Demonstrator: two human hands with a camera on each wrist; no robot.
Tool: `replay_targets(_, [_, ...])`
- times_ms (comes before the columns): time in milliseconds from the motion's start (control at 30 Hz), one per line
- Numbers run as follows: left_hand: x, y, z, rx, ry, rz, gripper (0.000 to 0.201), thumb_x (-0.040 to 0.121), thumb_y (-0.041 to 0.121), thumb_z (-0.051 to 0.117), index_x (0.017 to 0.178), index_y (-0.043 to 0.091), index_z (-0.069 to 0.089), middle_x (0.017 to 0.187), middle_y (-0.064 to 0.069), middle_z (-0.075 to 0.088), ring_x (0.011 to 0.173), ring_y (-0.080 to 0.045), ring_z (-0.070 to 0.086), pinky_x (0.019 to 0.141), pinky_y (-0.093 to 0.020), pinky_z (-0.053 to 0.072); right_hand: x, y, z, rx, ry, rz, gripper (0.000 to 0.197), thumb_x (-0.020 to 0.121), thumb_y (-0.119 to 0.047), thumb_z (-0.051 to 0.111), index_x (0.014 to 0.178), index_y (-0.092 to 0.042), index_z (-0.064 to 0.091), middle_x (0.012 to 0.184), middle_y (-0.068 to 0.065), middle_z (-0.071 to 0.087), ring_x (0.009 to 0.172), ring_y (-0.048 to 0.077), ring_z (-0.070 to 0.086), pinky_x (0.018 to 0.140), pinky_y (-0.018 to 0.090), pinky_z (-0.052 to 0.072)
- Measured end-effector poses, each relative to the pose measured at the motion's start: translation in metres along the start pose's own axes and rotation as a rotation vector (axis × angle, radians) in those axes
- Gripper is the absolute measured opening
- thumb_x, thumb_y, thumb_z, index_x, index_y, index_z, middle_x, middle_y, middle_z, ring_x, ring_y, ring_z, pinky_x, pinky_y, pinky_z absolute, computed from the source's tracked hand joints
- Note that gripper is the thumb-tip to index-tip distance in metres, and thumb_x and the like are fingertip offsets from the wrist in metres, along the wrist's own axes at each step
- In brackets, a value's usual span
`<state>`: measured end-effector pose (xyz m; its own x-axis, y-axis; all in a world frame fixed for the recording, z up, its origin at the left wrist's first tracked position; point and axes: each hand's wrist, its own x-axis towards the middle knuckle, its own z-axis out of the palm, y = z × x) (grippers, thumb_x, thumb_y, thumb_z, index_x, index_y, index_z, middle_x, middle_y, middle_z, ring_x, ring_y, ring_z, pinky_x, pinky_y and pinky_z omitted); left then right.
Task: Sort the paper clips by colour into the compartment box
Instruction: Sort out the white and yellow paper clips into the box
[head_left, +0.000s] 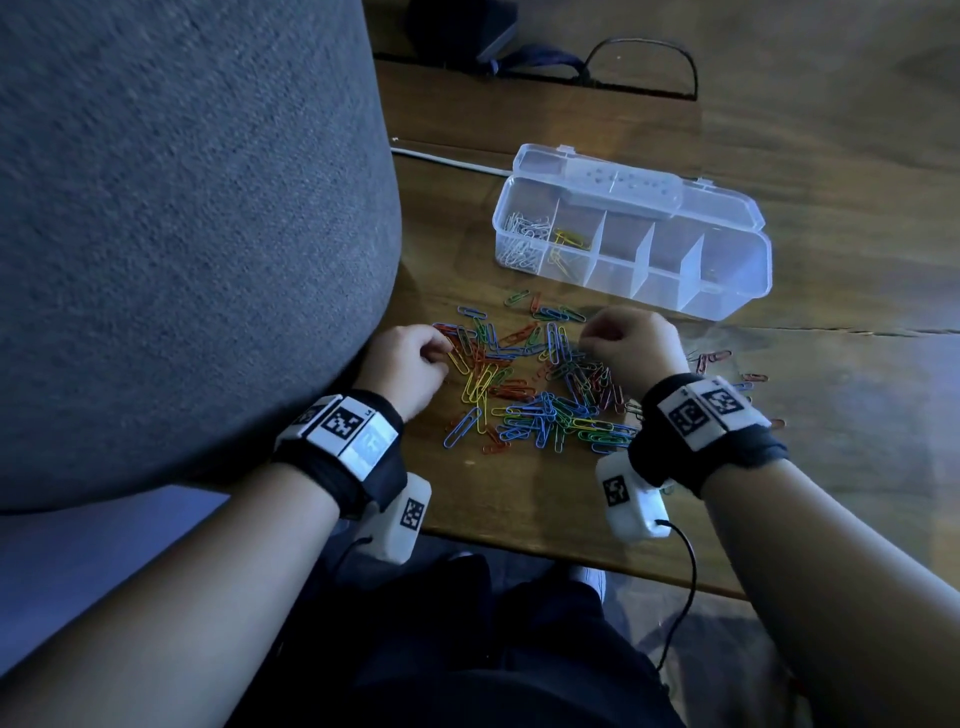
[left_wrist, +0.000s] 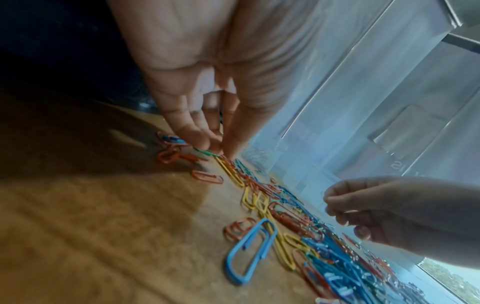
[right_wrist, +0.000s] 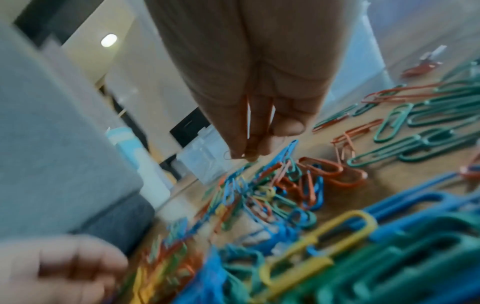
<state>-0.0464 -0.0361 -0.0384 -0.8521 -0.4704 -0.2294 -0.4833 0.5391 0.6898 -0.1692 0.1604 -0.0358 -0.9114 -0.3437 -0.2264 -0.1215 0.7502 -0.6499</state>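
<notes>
Both hands' fingers pinched down into mixed paper clips (head_left: 535, 384) (left (head_left: 410, 364), right (head_left: 631, 345)), compartment box (head_left: 727, 296) beyond, held clips unclear

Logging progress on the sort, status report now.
Left hand pinching in the clip pile; right hand pinching a pale clip. Box open: white and yellow clips in. Nothing blocking.

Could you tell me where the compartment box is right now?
In the head view the compartment box sits open on the table, beyond the paper clip pile.

wood table (head_left: 831, 395) | grey upholstered seat (head_left: 182, 234) left | dim rm, ceiling light (right_wrist: 108, 40)
</notes>
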Motion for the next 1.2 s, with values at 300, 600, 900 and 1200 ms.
replay_targets(300, [0.0,0.004,0.004,0.111,0.034,0.039,0.007,0.08,0.011,0.067,0.086,0.011,0.07,0.09,-0.003,0.067,0.08,-0.015,0.059,0.067,-0.017,0.037,0.018,-0.012,-0.01,0.799,-0.019,0.36,0.021,0.087,0.001,0.038,0.071,-0.009,0.048,0.06,0.003,0.053,0.049,0.016,0.045,0.048,0.026,0.037])
replay_targets(600, [-0.007,0.016,0.018,0.29,-0.083,0.015,0.02,0.081,0.033,0.069,0.087,0.015,0.067,0.086,-0.002,0.068,0.082,-0.02,0.063,0.072,-0.03,0.053,0.02,-0.019,0.01,0.482,-0.106,0.295,0.021,0.083,-0.001,0.044,0.065,-0.009,0.049,0.06,0.006,0.047,0.049,0.018,0.048,0.045,0.022,0.039])
replay_targets(900, [-0.003,0.009,0.011,0.129,-0.078,0.019,0.011,0.083,0.02,0.068,0.087,0.011,0.07,0.087,-0.003,0.066,0.081,-0.015,0.058,0.069,-0.02,0.039,0.013,-0.021,0.011,-0.221,-0.077,0.081,0.017,0.083,-0.026,0.065,0.083,-0.009,0.063,0.08,0.004,0.057,0.075,0.018,0.052,0.066,0.027,0.04])
replay_targets(1200, [0.0,-0.009,-0.005,-0.086,-0.067,-0.037,0.015,0.09,0.008,0.056,0.104,0.009,0.057,0.09,-0.008,0.062,0.084,-0.024,0.061,0.078,-0.034,0.05,0.003,-0.001,-0.009,-0.223,-0.017,0.149,0.015,0.084,-0.022,0.063,0.089,-0.009,0.069,0.088,0.008,0.063,0.079,0.022,0.055,0.067,0.026,0.039])
